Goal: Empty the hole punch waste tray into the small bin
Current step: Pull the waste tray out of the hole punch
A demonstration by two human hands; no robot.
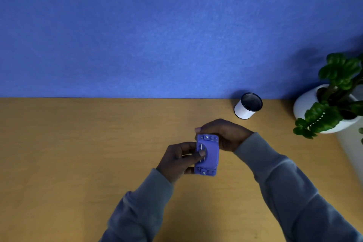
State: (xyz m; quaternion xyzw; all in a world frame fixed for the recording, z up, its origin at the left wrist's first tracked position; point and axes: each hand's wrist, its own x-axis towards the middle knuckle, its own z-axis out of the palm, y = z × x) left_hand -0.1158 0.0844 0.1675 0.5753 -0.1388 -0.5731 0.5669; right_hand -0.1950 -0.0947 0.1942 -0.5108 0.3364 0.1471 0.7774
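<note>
A purple hole punch (210,151) is held above the wooden table, turned so its underside faces me. My left hand (178,160) grips its left side, thumb pressed on the middle of the base. My right hand (225,133) wraps around its far right end from behind. A small white bin (245,110) with a dark rim stands open at the back of the table, up and to the right of the punch and apart from both hands. Whether the waste tray is attached I cannot tell.
A potted green plant in a white pot (306,104) stands at the right edge, close to the bin. A blue felt wall (157,35) rises behind the wooden table (78,153).
</note>
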